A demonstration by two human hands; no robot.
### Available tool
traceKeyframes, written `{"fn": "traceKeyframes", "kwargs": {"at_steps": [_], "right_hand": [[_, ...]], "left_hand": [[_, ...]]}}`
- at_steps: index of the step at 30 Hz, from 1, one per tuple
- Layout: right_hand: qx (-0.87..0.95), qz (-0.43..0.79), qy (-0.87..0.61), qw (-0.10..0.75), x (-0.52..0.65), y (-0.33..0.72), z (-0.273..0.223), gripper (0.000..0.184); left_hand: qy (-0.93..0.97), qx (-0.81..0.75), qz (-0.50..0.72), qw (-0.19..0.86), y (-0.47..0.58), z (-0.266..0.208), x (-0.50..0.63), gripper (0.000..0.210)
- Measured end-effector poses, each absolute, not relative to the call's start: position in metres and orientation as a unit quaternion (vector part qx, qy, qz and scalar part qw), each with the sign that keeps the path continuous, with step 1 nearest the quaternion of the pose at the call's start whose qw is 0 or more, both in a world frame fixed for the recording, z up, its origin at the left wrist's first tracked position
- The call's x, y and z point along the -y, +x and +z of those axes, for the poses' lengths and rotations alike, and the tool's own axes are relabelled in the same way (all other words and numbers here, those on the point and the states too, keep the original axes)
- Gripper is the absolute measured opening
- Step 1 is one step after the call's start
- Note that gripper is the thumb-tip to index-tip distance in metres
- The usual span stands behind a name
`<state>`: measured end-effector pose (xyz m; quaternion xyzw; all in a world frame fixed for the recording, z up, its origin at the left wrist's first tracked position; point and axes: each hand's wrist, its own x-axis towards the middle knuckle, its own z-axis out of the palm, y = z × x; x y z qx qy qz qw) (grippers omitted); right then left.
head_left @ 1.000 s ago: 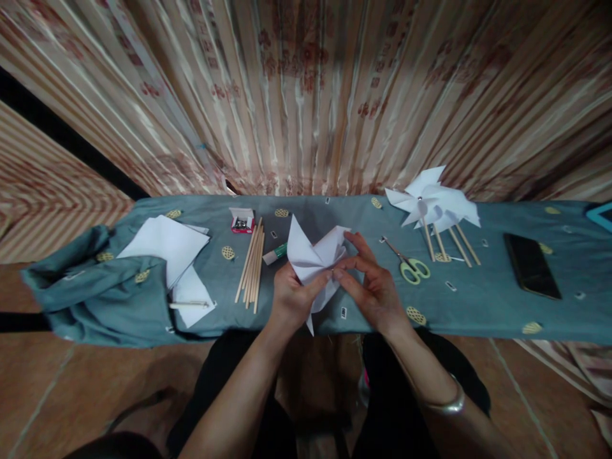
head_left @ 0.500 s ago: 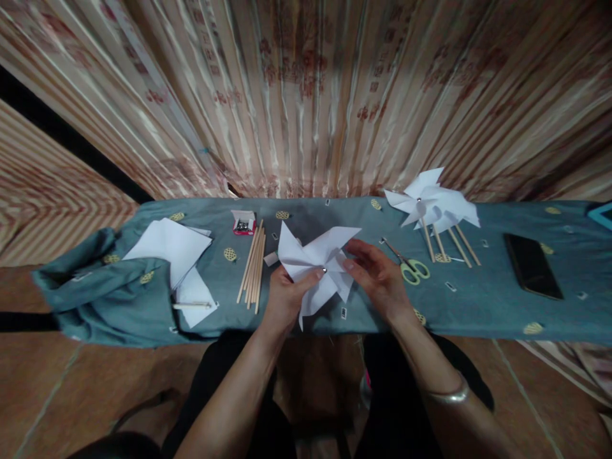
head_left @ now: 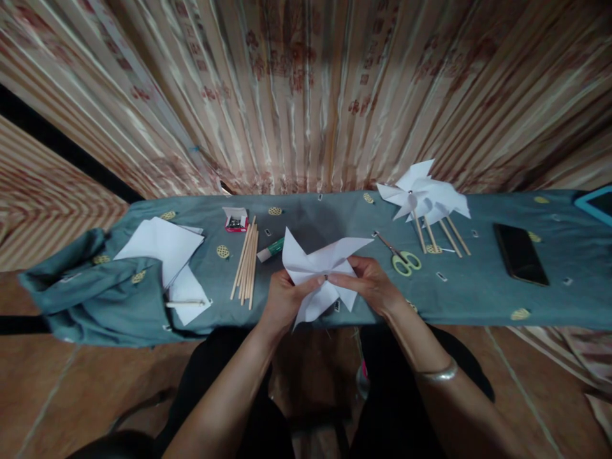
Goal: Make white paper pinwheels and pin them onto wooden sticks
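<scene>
A white paper pinwheel (head_left: 315, 262) is held over the near edge of the cloth-covered table, a small metal pin at its centre. My left hand (head_left: 285, 294) grips it from the left, thumb pressed beside the pin and fingers hidden behind the paper. From the right, my right hand (head_left: 373, 284) also holds it, its thumb meeting the pin from the other side. Whether a stick is behind the pinwheel cannot be seen. A green and white glue stick (head_left: 271, 249) lies just left of the pinwheel.
Wooden sticks (head_left: 245, 264) and a small red box of pins (head_left: 236, 221) lie left, beyond them paper sheets (head_left: 160, 245) and a pen (head_left: 185, 304). To the right are scissors (head_left: 404, 260), finished pinwheels (head_left: 425, 194) on sticks and a black phone (head_left: 520, 254). A curtain (head_left: 296, 95) hangs behind.
My right hand has closed in on the pinwheel, bringing its thumb to the central pin. The pinwheel has turned slightly, and more of the glue stick shows. The view has shifted a little.
</scene>
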<state>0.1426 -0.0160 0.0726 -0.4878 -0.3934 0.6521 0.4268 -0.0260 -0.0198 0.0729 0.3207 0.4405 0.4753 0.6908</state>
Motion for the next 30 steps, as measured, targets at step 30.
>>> {"fn": "traceKeyframes", "kwargs": {"at_steps": [30], "right_hand": [[0.43,0.636,-0.516,0.381,0.017,0.147,0.072,0.032]], "left_hand": [[0.37,-0.473,0.453,0.659,-0.027,0.062,0.017,0.026]]}}
